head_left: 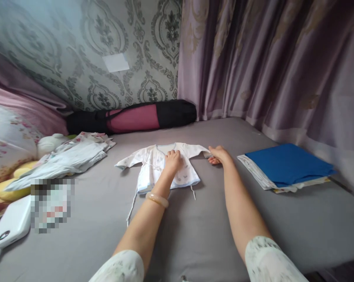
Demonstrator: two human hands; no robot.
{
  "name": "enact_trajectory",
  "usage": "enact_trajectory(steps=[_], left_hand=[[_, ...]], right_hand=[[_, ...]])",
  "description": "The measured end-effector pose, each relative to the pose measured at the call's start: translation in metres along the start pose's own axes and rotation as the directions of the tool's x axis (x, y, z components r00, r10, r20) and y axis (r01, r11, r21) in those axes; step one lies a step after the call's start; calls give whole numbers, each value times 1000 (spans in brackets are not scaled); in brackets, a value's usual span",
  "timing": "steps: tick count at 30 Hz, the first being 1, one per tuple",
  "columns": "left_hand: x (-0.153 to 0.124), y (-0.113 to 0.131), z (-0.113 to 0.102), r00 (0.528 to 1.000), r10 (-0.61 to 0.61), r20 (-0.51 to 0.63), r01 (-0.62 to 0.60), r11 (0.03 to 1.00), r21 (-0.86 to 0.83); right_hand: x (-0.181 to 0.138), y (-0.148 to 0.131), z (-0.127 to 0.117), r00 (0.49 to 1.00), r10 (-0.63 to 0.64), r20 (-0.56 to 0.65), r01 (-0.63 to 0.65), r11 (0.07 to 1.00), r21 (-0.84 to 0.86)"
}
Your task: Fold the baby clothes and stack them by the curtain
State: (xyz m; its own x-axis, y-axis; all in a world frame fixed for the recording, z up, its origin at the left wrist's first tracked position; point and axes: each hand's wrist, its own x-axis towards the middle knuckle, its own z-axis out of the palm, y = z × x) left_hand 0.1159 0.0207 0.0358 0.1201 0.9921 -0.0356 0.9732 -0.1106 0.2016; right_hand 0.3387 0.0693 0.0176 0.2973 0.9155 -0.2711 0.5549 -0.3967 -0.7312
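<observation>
A small white baby shirt (150, 166) with a faint print, pale blue trim and tie strings lies spread out on the grey sheet. On the front of its chest rests my left hand (173, 159), palm down, fingers laid on the cloth; a pale bangle (157, 199) circles that wrist. My right hand (219, 153) pinches the cuff of the sleeve on the right, which is stretched out sideways. The other sleeve points left and lies loose on the bed.
Folded cloths with a blue one (288, 162) on top lie at right. Crumpled pale clothes (68, 158), a plush toy (50, 143) and a white power bank (10, 223) are at left. A black and maroon long bag (135, 117) lies along the wall, beside purple curtains (238, 58).
</observation>
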Motion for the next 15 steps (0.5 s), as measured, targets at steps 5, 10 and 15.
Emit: enact_trajectory(steps=[5,10,15], left_hand=[[-11,-8,21,995,32,-96,-34,999,-23],[-6,-17,35,983,81,-166,-89,995,-45],[-4,-20,38,981,94,-171,-107,992,-68]], right_hand=[[0,0,-1,999,24,-21,-22,996,87],[-1,5,-11,955,-221,-198,223,975,-9],[-4,11,-16,956,-238,-170,189,947,-261]])
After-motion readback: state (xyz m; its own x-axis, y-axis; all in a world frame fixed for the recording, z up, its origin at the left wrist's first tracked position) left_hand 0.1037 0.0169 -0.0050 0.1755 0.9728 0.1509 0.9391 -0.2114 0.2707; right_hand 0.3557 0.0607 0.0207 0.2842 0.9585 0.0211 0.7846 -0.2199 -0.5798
